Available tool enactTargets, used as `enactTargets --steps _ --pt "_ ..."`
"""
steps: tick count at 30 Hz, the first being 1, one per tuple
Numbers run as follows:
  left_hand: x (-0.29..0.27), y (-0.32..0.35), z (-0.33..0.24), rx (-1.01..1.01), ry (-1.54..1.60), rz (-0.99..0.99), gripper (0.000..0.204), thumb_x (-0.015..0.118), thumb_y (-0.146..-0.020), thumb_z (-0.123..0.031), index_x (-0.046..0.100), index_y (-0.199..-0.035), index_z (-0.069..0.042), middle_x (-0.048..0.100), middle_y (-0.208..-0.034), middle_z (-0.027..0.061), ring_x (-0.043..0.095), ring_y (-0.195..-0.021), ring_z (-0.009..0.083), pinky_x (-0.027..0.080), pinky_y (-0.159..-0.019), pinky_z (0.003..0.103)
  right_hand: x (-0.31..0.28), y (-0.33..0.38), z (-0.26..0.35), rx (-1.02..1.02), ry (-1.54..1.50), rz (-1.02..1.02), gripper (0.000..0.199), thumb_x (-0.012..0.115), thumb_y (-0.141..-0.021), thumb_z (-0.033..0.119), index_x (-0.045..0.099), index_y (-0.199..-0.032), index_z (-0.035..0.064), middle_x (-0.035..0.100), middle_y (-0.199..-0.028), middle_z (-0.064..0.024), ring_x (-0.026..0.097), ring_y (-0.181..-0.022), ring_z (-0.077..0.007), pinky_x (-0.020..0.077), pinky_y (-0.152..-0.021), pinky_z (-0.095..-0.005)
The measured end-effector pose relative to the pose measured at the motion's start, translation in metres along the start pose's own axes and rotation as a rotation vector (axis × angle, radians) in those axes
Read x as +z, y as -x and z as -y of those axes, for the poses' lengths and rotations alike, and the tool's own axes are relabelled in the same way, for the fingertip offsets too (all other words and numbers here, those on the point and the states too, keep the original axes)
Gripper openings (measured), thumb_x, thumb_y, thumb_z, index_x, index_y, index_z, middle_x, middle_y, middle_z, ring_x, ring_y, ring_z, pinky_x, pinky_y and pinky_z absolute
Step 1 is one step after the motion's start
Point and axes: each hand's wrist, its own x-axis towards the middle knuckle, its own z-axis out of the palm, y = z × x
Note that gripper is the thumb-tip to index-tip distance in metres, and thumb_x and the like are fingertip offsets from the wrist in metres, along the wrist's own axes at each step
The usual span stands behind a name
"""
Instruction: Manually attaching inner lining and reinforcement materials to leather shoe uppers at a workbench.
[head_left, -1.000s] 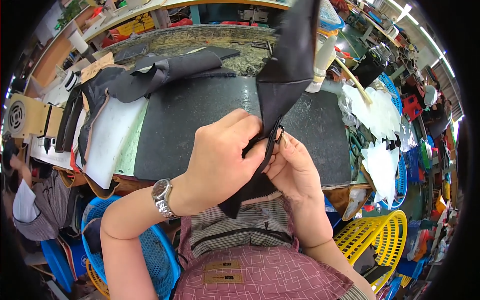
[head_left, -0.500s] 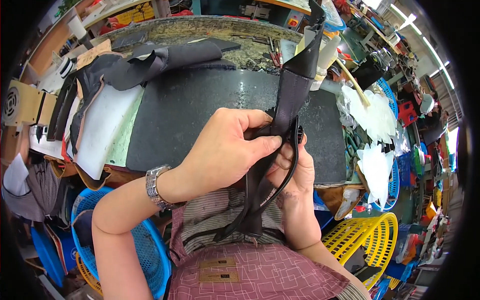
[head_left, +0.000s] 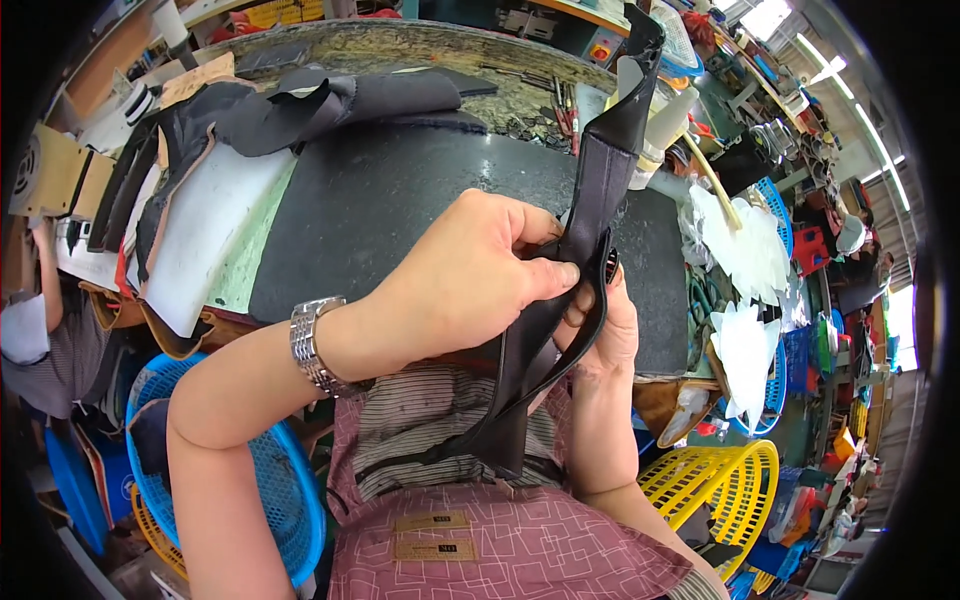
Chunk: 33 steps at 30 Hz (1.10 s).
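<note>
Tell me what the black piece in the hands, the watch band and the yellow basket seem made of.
Black piece: probably leather or imitation leather, by its soft sheen and supple folds. Watch band: likely polished metal, by its bright, linked segments. Yellow basket: apparently moulded plastic, evenly coloured, with a regular lattice of holes.

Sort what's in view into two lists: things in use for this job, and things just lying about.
In use:
- black leather-like strap, held by the left hand and right hand
- black mat, likely the work surface

Apparently lying about:
- rolled dark sheet material
- white jagged-edged sheets
- yellow plastic basket
- blue plastic basket
</note>
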Motion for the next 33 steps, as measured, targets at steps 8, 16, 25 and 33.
enactTargets --steps 8,16,25,33 --pt "-0.01 -0.002 0.001 -0.146 0.404 0.105 0.02 0.058 -0.08 0.0 0.061 -0.099 0.005 0.065 -0.09 0.0066 0.06 -0.079 0.009 0.048 -0.074 0.023 0.009 -0.004 -0.005 0.018 -0.169 0.071 0.026 0.068 -0.078 0.016 0.053 -0.097 0.0057 0.057 -0.068 -0.0066 0.055 -0.056 -0.0147 0.0468 -0.052 -0.0238" --pt "-0.017 -0.001 0.003 -0.232 0.547 0.172 0.02 0.057 -0.082 0.0 0.058 -0.101 0.006 0.064 -0.092 0.0095 0.062 -0.08 0.0122 0.05 -0.075 0.025 0.012 -0.004 -0.011 0.043 -0.198 0.103 0.021 0.064 -0.083 0.019 0.053 -0.095 0.0061 0.057 -0.07 -0.0065 0.054 -0.057 -0.0141 0.0464 -0.053 -0.0244" --pt "-0.02 -0.004 0.009 -0.218 0.465 0.12 0.018 0.057 -0.082 -0.002 0.059 -0.099 0.005 0.065 -0.09 0.0096 0.062 -0.078 0.0133 0.049 -0.076 0.026 0.016 -0.005 -0.012 0.025 -0.175 0.067 0.015 0.061 -0.084 0.017 0.051 -0.089 0.0074 0.06 -0.072 -0.0066 0.057 -0.059 -0.0142 0.0477 -0.054 -0.0244" --pt "-0.014 0.001 0.0 -0.166 0.354 0.092 0.019 0.059 -0.082 -0.004 0.06 -0.098 0.005 0.065 -0.089 0.0065 0.06 -0.079 0.0099 0.047 -0.077 0.023 0.007 -0.01 -0.005 0.007 0.006 0.08 0.014 0.062 -0.084 0.017 0.051 -0.084 0.0084 0.061 -0.074 -0.0054 0.058 -0.057 -0.0138 0.0492 -0.053 -0.0249"
